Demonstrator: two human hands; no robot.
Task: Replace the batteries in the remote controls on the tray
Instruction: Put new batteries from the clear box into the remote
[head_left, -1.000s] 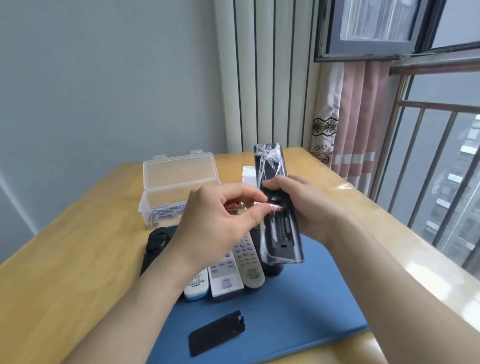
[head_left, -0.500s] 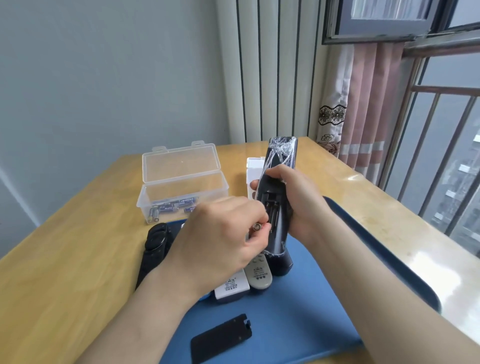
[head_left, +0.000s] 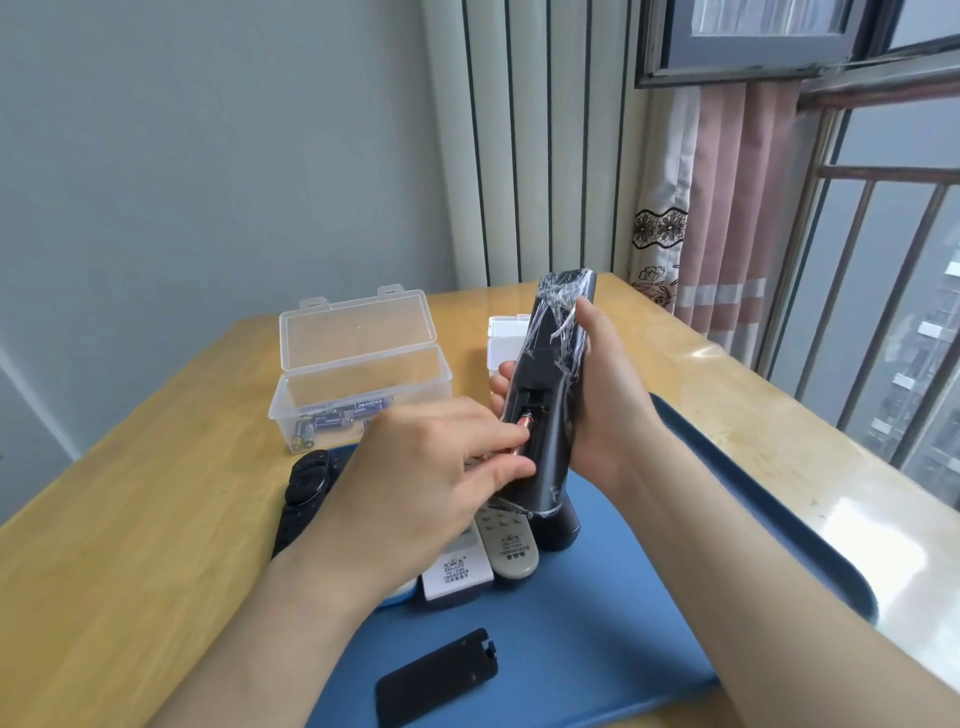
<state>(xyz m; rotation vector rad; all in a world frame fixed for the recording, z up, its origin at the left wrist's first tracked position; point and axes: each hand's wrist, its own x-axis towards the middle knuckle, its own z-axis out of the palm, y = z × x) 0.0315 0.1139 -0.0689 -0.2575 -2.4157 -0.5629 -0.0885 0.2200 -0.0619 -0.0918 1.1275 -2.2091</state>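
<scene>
My right hand (head_left: 605, 395) grips a long black remote (head_left: 553, 374) wrapped in clear film, held back-side up over the blue tray (head_left: 597, 639), its battery compartment open. My left hand (head_left: 431, 478) pinches a red battery (head_left: 522, 423) whose end lies in that compartment. The remote's black battery cover (head_left: 436, 683) lies on the tray near me. Several other remotes lie on the tray under my left hand: a grey one (head_left: 511, 551), a white one (head_left: 457, 574) and a black one (head_left: 306, 491).
A clear plastic box (head_left: 358, 374) with its lid up holds several blue batteries (head_left: 332, 421) at the back left of the wooden table (head_left: 130, 519). A small white box (head_left: 504, 338) stands behind the held remote. Curtain and window rail are on the right.
The remote has tilted more upright and shifted left with my right hand. My left hand has brought the battery down so its end sits in the open compartment.
</scene>
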